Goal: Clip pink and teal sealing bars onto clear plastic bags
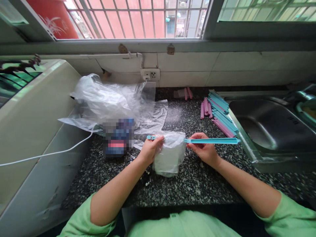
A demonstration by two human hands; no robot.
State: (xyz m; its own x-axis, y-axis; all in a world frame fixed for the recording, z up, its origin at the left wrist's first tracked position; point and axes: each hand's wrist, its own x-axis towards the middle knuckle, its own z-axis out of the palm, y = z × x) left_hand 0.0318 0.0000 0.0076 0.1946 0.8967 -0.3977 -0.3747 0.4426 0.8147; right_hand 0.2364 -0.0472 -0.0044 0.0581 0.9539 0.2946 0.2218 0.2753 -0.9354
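In front of me a small clear plastic bag (170,158) hangs from my left hand (152,148), whose fingers pinch its upper left edge. A short end of light blue plastic pokes out to the left, above those fingers. On the other side, my right hand (202,148) is closed on a long light blue bag clip (214,141), near the bag's upper right corner. The clip stretches out to the right, roughly level. Its left end meets the bag's top edge; whether both blue pieces are one clip is hidden by the bag.
Pink and blue clips (218,113) lie heaped beside the metal sink (266,121). Left on the granite counter (197,187) are a pile of clear plastic bags (108,95) and a blurred-out object (118,138). A white cable (56,153) runs left, and a socket (150,74) is on the wall.
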